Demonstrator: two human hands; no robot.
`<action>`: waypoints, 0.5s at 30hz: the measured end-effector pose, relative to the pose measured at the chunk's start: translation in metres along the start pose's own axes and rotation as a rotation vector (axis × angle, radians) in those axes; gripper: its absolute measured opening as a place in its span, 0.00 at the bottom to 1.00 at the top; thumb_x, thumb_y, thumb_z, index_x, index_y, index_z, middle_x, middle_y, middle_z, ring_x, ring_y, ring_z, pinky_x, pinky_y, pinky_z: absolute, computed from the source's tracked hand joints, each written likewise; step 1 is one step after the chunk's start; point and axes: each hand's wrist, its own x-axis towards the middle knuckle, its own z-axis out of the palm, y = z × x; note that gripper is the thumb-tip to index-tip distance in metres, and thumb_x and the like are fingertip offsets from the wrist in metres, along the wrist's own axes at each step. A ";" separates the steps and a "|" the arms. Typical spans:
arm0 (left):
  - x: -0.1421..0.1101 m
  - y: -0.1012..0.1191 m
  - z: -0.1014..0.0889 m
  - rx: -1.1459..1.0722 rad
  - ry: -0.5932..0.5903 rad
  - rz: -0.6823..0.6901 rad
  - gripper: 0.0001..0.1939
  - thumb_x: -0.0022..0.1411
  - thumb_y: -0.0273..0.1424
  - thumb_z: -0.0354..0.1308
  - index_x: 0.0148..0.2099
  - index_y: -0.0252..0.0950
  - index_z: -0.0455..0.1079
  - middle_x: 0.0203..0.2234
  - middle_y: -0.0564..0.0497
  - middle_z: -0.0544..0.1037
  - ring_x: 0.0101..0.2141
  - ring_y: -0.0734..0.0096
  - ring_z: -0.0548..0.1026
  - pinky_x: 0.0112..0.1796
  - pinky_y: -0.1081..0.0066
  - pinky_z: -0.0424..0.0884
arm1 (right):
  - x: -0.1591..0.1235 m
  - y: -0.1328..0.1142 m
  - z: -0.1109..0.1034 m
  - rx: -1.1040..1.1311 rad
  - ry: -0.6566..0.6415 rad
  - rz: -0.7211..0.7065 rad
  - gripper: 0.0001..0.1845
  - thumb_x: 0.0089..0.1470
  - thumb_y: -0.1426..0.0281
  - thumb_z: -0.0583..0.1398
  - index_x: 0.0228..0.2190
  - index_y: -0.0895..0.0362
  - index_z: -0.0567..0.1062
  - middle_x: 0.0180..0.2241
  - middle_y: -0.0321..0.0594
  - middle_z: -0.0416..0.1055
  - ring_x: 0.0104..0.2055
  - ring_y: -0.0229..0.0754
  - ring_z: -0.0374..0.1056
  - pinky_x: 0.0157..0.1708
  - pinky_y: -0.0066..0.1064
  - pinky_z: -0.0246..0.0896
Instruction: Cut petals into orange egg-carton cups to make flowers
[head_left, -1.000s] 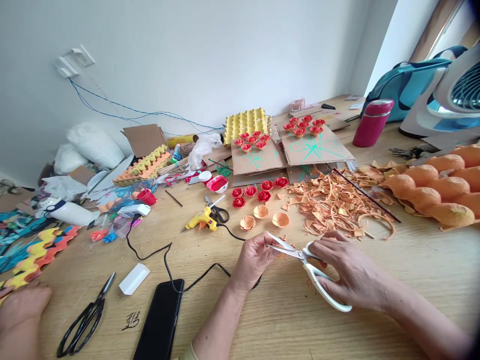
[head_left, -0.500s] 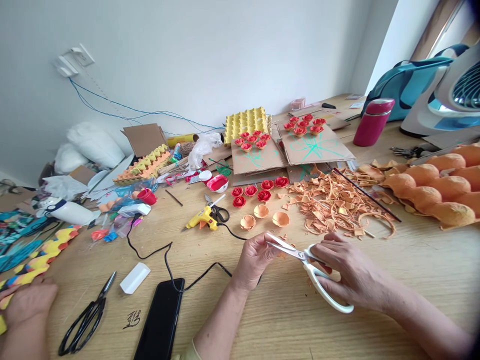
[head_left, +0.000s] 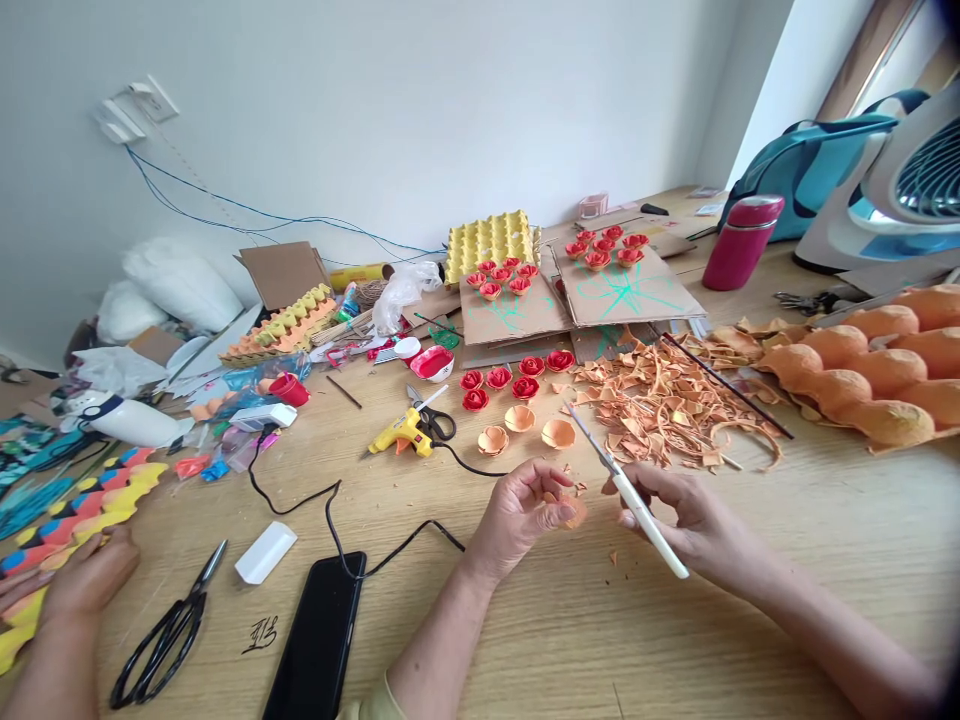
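- Left hand: thumb and fingers pinched on small orange pulp cup, above tabletop, in front of the person; cup partly hidden by fingers.
- Right hand: clamped around handles of white-handled scissors, blades pointing up and away. Scissors turned edge-on, can't tell if blades are parted. Hands well apart, scissors not touching cup.
- Pulp cup looks very light, thin-walled, matte, dry; likely stiff but brittle, probably tears or creases if squeezed hard. Not likely slippery. Best hold: light pinch low on wall or base, rim left free.
- Scissors: smooth hard white handles, metal blades; probably heavier than cup, rigid, hold by handle loops only.
- Three loose orange cups beyond the left hand: round, open side up; leftmost has scalloped, petal-like edge.
- Red roses behind them: layered curled petals, look fragile, best lifted from underneath.
- Trimmings pile: curled strips, jagged flakes, same orange fibre.
- Orange egg tray at right: domed bumps, rough pulp surface.
- Yellow glue gun: hard plastic, black cable.
- Co-worker's hand on painted carton strip, far left.
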 end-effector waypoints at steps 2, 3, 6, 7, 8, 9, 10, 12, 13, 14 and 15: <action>-0.001 0.000 0.003 0.022 -0.042 -0.024 0.18 0.50 0.34 0.71 0.41 0.36 0.70 0.28 0.54 0.70 0.30 0.76 0.67 0.35 0.74 0.62 | 0.001 -0.003 0.002 0.140 -0.001 0.027 0.10 0.57 0.61 0.60 0.36 0.54 0.71 0.31 0.36 0.72 0.34 0.43 0.67 0.35 0.32 0.62; -0.002 -0.001 0.004 0.028 -0.061 -0.038 0.18 0.50 0.33 0.71 0.41 0.36 0.69 0.28 0.55 0.70 0.29 0.77 0.67 0.35 0.74 0.62 | 0.002 -0.005 0.003 0.202 -0.005 0.036 0.11 0.56 0.61 0.61 0.38 0.54 0.71 0.33 0.37 0.72 0.36 0.43 0.68 0.37 0.33 0.63; -0.004 -0.003 0.009 0.037 -0.105 -0.091 0.21 0.50 0.34 0.71 0.43 0.37 0.65 0.27 0.56 0.69 0.28 0.77 0.67 0.34 0.73 0.63 | 0.004 -0.009 0.009 0.335 -0.036 0.052 0.13 0.55 0.61 0.63 0.40 0.53 0.71 0.35 0.37 0.73 0.38 0.44 0.69 0.40 0.34 0.64; -0.004 -0.003 0.009 0.038 -0.115 -0.104 0.22 0.50 0.34 0.71 0.43 0.37 0.64 0.26 0.57 0.69 0.28 0.77 0.67 0.33 0.73 0.63 | 0.005 -0.010 0.011 0.363 -0.044 0.053 0.13 0.55 0.61 0.64 0.39 0.53 0.71 0.35 0.37 0.73 0.38 0.44 0.69 0.40 0.34 0.64; -0.004 -0.004 0.010 0.038 -0.121 -0.111 0.23 0.50 0.34 0.71 0.44 0.38 0.64 0.26 0.57 0.70 0.28 0.77 0.68 0.33 0.73 0.63 | 0.005 -0.010 0.014 0.386 -0.044 0.055 0.13 0.54 0.61 0.65 0.38 0.53 0.72 0.34 0.37 0.72 0.38 0.43 0.68 0.40 0.34 0.64; -0.005 -0.004 0.010 0.037 -0.125 -0.111 0.23 0.50 0.34 0.71 0.44 0.38 0.64 0.26 0.57 0.70 0.28 0.77 0.68 0.34 0.73 0.64 | 0.006 -0.010 0.016 0.413 -0.041 0.060 0.13 0.53 0.61 0.65 0.37 0.54 0.72 0.34 0.37 0.72 0.37 0.43 0.68 0.39 0.34 0.64; -0.005 -0.004 0.011 0.040 -0.128 -0.105 0.23 0.50 0.34 0.71 0.44 0.38 0.64 0.26 0.57 0.69 0.28 0.77 0.68 0.34 0.73 0.64 | 0.006 -0.009 0.018 0.448 -0.036 0.069 0.13 0.52 0.60 0.66 0.36 0.54 0.72 0.34 0.37 0.71 0.37 0.42 0.67 0.38 0.33 0.64; -0.005 -0.004 0.011 0.064 -0.140 -0.077 0.24 0.50 0.32 0.71 0.46 0.39 0.64 0.27 0.57 0.69 0.30 0.76 0.68 0.38 0.72 0.64 | 0.006 -0.006 0.021 0.534 -0.027 0.089 0.15 0.52 0.59 0.66 0.36 0.54 0.70 0.33 0.36 0.69 0.36 0.41 0.66 0.35 0.32 0.63; -0.005 -0.004 0.012 0.079 -0.148 -0.063 0.26 0.49 0.31 0.72 0.48 0.39 0.64 0.29 0.56 0.69 0.32 0.75 0.69 0.40 0.71 0.65 | 0.006 -0.005 0.022 0.576 -0.021 0.096 0.16 0.53 0.59 0.66 0.37 0.53 0.69 0.33 0.35 0.68 0.35 0.41 0.65 0.33 0.31 0.63; -0.005 -0.004 0.013 0.090 -0.155 -0.054 0.28 0.49 0.29 0.72 0.50 0.40 0.64 0.32 0.55 0.69 0.34 0.74 0.69 0.42 0.70 0.65 | 0.006 -0.003 0.022 0.611 -0.012 0.101 0.16 0.54 0.58 0.65 0.39 0.53 0.68 0.32 0.35 0.67 0.34 0.40 0.64 0.32 0.30 0.62; -0.005 -0.005 0.014 0.089 -0.160 -0.049 0.30 0.48 0.28 0.72 0.52 0.41 0.64 0.34 0.54 0.69 0.37 0.73 0.70 0.44 0.69 0.65 | 0.006 -0.002 0.022 0.637 0.002 0.103 0.17 0.54 0.58 0.65 0.40 0.53 0.68 0.32 0.35 0.66 0.34 0.39 0.63 0.31 0.29 0.61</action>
